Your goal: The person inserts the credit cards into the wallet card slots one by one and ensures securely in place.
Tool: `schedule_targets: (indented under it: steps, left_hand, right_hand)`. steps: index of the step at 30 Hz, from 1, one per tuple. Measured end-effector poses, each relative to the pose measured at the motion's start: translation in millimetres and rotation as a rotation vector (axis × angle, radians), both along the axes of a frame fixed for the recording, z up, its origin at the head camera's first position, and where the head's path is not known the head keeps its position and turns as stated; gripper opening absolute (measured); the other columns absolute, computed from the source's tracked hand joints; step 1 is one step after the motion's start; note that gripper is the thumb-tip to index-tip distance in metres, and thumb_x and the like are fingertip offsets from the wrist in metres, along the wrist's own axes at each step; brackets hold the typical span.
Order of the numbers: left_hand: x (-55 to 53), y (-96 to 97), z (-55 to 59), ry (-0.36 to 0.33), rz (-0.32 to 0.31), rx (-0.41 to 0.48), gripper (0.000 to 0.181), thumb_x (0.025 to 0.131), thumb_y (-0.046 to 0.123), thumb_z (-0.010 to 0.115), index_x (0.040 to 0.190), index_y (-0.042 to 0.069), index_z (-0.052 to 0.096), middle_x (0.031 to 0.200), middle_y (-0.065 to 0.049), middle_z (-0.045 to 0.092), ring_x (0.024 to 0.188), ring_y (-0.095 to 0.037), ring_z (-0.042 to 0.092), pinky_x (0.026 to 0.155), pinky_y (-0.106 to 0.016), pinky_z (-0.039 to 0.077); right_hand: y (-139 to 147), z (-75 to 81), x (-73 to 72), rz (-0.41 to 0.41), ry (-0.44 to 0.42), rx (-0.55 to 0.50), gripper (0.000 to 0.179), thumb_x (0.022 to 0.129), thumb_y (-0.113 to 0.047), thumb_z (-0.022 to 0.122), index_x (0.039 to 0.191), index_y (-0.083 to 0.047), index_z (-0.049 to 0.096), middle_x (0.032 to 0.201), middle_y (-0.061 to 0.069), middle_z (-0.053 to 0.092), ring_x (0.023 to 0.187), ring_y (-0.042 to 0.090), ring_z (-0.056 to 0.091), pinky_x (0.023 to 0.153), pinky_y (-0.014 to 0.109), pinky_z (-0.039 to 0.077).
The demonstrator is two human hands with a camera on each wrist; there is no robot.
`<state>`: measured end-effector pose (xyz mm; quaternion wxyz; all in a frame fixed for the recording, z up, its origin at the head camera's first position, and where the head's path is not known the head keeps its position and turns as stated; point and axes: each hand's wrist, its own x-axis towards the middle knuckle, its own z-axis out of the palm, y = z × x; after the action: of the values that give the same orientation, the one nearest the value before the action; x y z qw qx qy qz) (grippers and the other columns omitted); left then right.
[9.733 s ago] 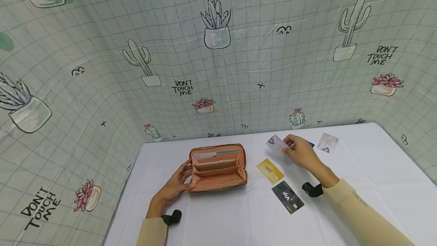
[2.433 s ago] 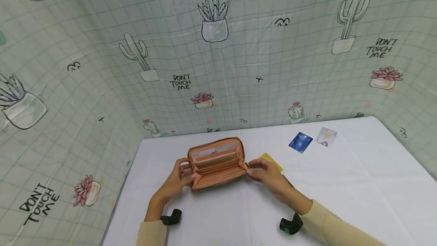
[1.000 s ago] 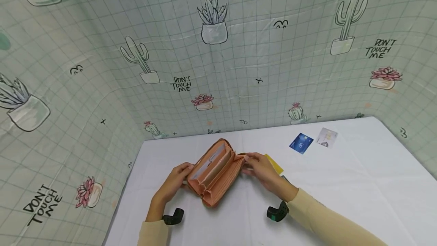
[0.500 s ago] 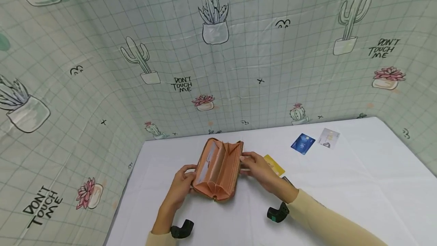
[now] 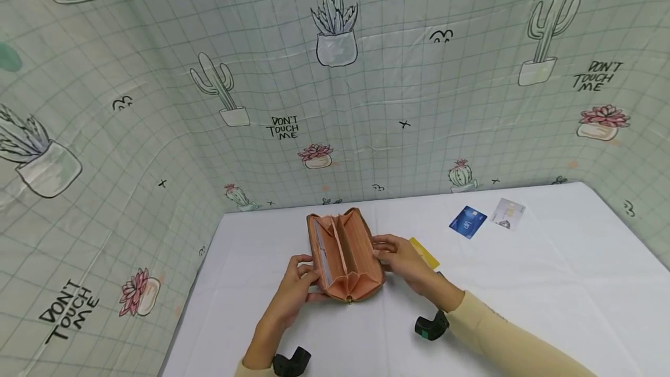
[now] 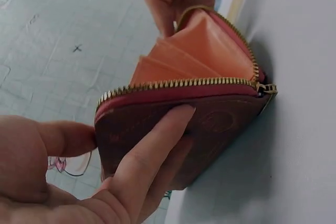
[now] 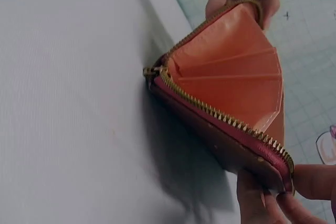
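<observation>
An orange-lined zip wallet [image 5: 361, 237] stands unzipped on the table, its long sides running away from me and its pockets fanned apart. My left hand [image 5: 295, 290] holds its left side; in the left wrist view two fingers lie along the dark outer cover [image 6: 126, 135] and another digit touches the edge. At the right side, my right hand [image 5: 403, 258] grips the other cover, with digits on both sides of the zip edge in the right wrist view. A pale card [image 5: 323, 258] shows in a pocket on the left. The brass zip pull [image 7: 152, 71] hangs at the near end.
Right of the wallet, a yellow card [image 5: 425, 253] lies partly behind my right hand. Farther back are a blue card [image 5: 468, 221] and a silver-white card [image 5: 508, 214]. A dark card is mostly hidden under my right wrist. A printed cloth [image 5: 387, 162] rises behind the white table [image 5: 366, 342].
Earlier my right hand held a pale card; later both hands held the wallet. Since then the wallet has turned from crosswise to lengthwise, and my left hand has shifted right with it.
</observation>
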<state>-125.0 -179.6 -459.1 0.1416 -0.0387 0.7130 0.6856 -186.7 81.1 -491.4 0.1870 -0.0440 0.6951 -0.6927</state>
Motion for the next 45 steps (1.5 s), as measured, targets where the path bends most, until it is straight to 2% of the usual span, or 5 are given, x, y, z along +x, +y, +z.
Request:
schedule_targets:
  steps: [6, 14, 25, 37, 45]
  left_hand:
    - [-17.7, -11.3, -3.4, -0.057, 0.025, 0.035, 0.056, 0.112, 0.024, 0.049, 0.156, -0.002, 0.026, 0.148, -0.033, 0.046, 0.133, -0.042, 0.057, 0.076, -0.040, 0.063]
    - [-31.5, -15.0, -10.9, -0.098, 0.051, 0.049, 0.063, 0.114, 0.025, 0.047, 0.167, 0.004, 0.020, 0.154, -0.031, 0.045, 0.134, -0.039, 0.055, 0.078, -0.038, 0.061]
    - [-16.5, 2.5, -16.1, -0.013, 0.146, 0.128, 0.069, 0.113, 0.015, 0.037, 0.167, 0.002, -0.003, 0.156, -0.040, 0.037, 0.141, -0.049, 0.049, 0.079, -0.033, 0.061]
    - [1.3, 30.7, -16.3, 0.089, 0.380, 0.326, 0.089, 0.110, -0.001, 0.032, 0.159, 0.020, -0.039, 0.163, -0.042, 0.014, 0.149, -0.057, 0.030, 0.102, -0.070, 0.046]
    - [8.0, 56.1, -21.2, 0.111, 0.473, 0.457, 0.100, 0.107, -0.008, 0.036, 0.155, 0.026, -0.044, 0.164, -0.043, 0.000, 0.151, -0.060, 0.022, 0.103, -0.078, 0.037]
  right_hand:
    - [3, -1.5, -4.2, 0.026, 0.048, 0.036, 0.043, 0.103, 0.000, 0.061, 0.143, 0.012, 0.053, 0.131, 0.028, 0.066, 0.103, 0.021, 0.072, 0.081, 0.030, 0.060]
    - [3, 2.3, -15.4, 0.115, 0.104, 0.086, 0.040, 0.100, 0.001, 0.063, 0.137, 0.014, 0.057, 0.128, 0.030, 0.067, 0.101, 0.022, 0.072, 0.082, 0.033, 0.061]
    - [2, 6.7, -39.0, 0.189, 0.081, 0.161, 0.038, 0.104, -0.005, 0.062, 0.139, 0.009, 0.060, 0.129, 0.025, 0.068, 0.105, 0.021, 0.070, 0.083, 0.032, 0.058]
    - [8, -4.6, -11.9, 0.013, -0.029, -0.010, 0.040, 0.111, -0.010, 0.049, 0.143, 0.012, 0.054, 0.139, 0.030, 0.062, 0.114, 0.024, 0.069, 0.097, 0.043, 0.058]
    - [3, -5.9, -16.6, -0.087, -0.020, -0.019, 0.038, 0.112, -0.010, 0.050, 0.142, 0.011, 0.056, 0.132, 0.027, 0.067, 0.110, 0.021, 0.070, 0.096, 0.043, 0.058]
